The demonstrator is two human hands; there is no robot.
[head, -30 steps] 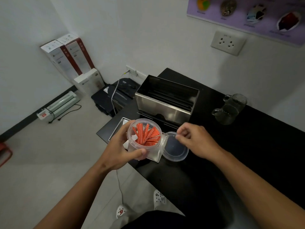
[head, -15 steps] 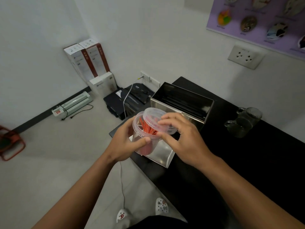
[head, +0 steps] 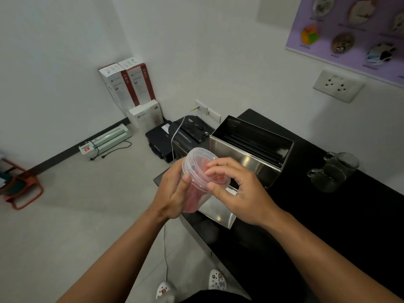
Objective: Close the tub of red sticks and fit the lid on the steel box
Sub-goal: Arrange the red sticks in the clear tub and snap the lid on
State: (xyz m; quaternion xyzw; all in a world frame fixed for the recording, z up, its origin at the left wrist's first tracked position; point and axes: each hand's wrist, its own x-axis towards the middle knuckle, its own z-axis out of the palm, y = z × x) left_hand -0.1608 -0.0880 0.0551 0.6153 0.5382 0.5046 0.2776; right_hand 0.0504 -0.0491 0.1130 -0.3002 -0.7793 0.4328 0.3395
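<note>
My left hand (head: 172, 193) grips the clear plastic tub of red sticks (head: 193, 199) from the left, held tilted above the table's corner. A clear round lid (head: 200, 161) sits on the tub's mouth, and my right hand (head: 238, 191) presses on it with fingertips on top and thumb at the rim. Behind the tub stands the open steel box (head: 251, 149) on the black table (head: 328, 215). Its flat steel lid (head: 216, 209) lies on the table under my hands, partly hidden.
A glass pitcher (head: 332, 171) stands on the table to the right. On the floor to the left are a black shredder (head: 188, 134), a white cable, stacked boxes (head: 129, 86) and a laminator (head: 109, 136). The table edge runs below my hands.
My right hand picked the clear lid up from the table, brought it over the tub and now presses it onto the mouth. My left hand raised and tilted the tub.
</note>
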